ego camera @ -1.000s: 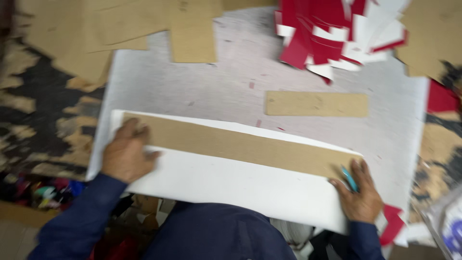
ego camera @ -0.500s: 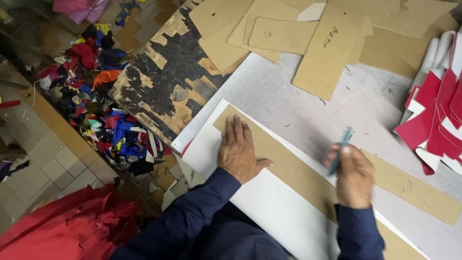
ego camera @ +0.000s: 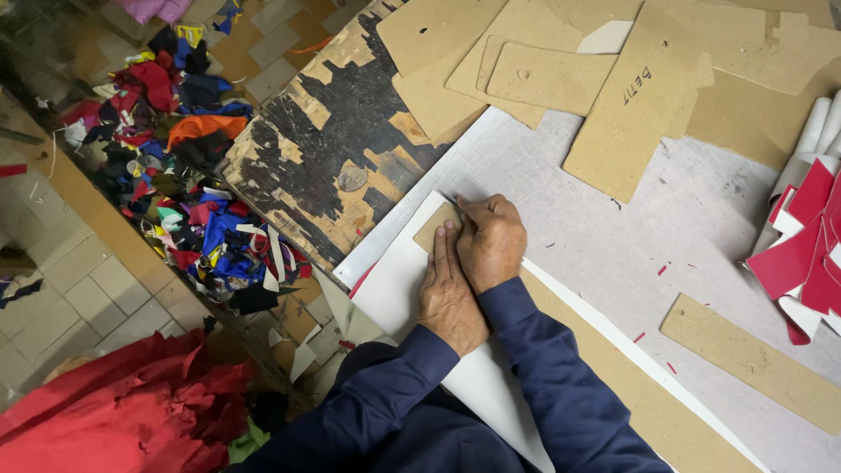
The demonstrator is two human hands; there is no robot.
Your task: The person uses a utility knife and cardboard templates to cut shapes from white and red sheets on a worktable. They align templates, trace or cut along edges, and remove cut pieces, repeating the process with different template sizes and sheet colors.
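The long brown cardboard template strip [ego camera: 438, 229] lies on a white sheet [ego camera: 394, 289], which rests on the pale grey cutting mat [ego camera: 613, 245] of the surface. Both hands have now come together at the strip's far end, where half a second ago they were spread apart along it. The left hand [ego camera: 448, 293] presses flat on the strip, fingers stretched toward its corner. The right hand [ego camera: 492, 241] is closed tight just beside it, touching it, at the corner of the white sheet. The blue pen seen in that hand earlier is hidden now, so I cannot tell whether it is held. The marking or tracing seems to have reached the strip's end. Farther out, more cardboard patterns [ego camera: 543, 79] lie at the top, a shorter cardboard strip [ego camera: 753, 361] to the right, red and white cut pieces [ego camera: 802, 250] at the right edge, and colourful scraps [ego camera: 184, 175] on the floor to the left.
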